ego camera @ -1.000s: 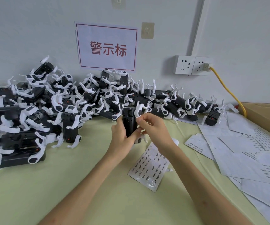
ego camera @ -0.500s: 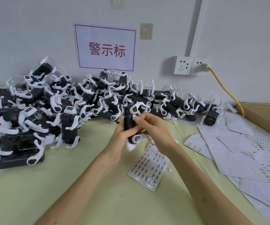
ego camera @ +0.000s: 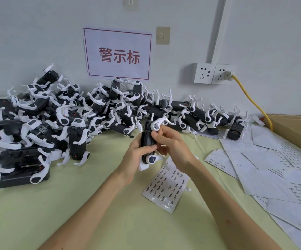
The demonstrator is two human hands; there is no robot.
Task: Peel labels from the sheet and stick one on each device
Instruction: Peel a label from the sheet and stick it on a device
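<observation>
Left hand (ego camera: 137, 152) grips the device (ego camera: 148, 141) upright above the worktop (ego camera: 73, 204); right hand (ego camera: 171, 143) pinches it from the other side. The sheet (ego camera: 166, 188) lies just below the right hand.

Pale grey-white wall (ego camera: 37, 33) at far side. White paper sign (ego camera: 118, 54) with red border and red Chinese characters taped centre. Beige adhesive hook (ego camera: 162, 35) right of it. Vertical conduit (ego camera: 216, 29) down to double wall socket (ego camera: 213, 73), yellow cable (ego camera: 249, 95) plugged in. Light green tabletop (ego camera: 73, 195). Cardboard box (ego camera: 296, 129) far right.
</observation>
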